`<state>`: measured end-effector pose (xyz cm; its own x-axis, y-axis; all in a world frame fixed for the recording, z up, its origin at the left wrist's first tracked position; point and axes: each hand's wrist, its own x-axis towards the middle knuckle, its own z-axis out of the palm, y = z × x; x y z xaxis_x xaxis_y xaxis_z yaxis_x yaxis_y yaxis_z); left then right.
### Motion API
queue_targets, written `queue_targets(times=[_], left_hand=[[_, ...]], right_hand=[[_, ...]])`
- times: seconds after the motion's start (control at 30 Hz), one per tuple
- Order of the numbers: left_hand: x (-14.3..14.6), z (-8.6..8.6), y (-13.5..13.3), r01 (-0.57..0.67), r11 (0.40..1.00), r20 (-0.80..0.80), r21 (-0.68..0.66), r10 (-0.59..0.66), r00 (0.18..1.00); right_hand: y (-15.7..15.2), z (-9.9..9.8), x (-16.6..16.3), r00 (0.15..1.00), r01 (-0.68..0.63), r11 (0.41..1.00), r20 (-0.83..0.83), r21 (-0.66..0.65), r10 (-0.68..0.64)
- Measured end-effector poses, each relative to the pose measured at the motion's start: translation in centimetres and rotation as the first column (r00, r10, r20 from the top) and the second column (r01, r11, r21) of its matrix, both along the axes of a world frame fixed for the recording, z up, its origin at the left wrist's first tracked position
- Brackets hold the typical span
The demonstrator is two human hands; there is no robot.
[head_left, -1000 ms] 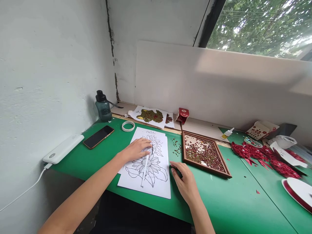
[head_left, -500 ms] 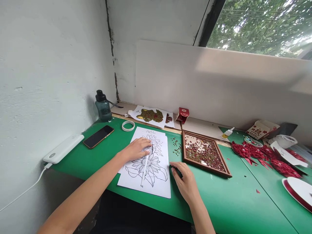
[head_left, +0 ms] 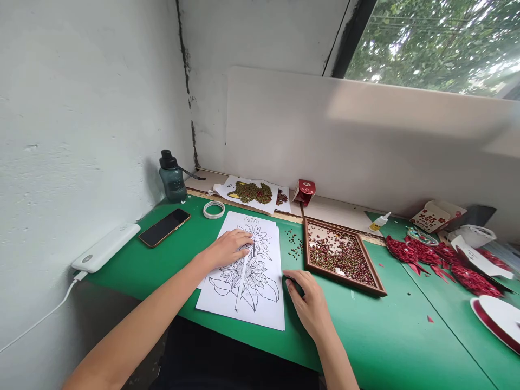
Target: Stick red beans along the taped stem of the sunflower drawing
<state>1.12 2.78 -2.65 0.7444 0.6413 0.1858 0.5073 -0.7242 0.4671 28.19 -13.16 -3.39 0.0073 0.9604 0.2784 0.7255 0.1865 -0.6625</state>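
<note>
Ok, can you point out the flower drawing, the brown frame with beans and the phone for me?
Flower drawing [head_left: 251, 277]: head view, on the lower flower's petals.
Brown frame [head_left: 345, 280]: head view, on its near rim.
Phone [head_left: 164, 228]: head view, mid-screen.

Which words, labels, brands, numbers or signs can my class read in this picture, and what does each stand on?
No text reads clearly enough to quote.
Cream box: red character-like sign, too blurred.
Red box: pale marks, too small.
Small white bottle: print too small.
Water bottle: faint marks, too small.
White device: faint marks, too small.
Flower drawing: faint marks low on the page, unreadable.
</note>
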Motion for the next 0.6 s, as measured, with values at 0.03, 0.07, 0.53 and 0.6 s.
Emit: queue_targets(times=[0.03,0.07,0.53,0.6], left_hand=[[-0.04,-0.01,0.01,0.001,1.000,-0.002,-0.004,-0.001,1.000],[-0.09,-0.02,0.02,0.001,1.000,-0.008,-0.011,-0.001,1.000],[-0.10,-0.12,0.22,0.009,1.000,-0.002,-0.018,-0.009,1.000],[-0.09,-0.21,0.26,0.011,1.000,0.005,-0.012,-0.011,1.000]], right_hand=[[0.00,-0.02,0.01,1.000,-0.001,1.000,0.002,0.002,0.001],[0.01,-0.03,0.02,1.000,-0.002,1.000,0.003,0.002,0.002],[-0.02,-0.05,0.00,1.000,0.000,1.000,-0.014,-0.026,-0.001],[-0.03,-0.03,-0.01,1.000,0.001,1.000,-0.012,-0.028,-0.002]])
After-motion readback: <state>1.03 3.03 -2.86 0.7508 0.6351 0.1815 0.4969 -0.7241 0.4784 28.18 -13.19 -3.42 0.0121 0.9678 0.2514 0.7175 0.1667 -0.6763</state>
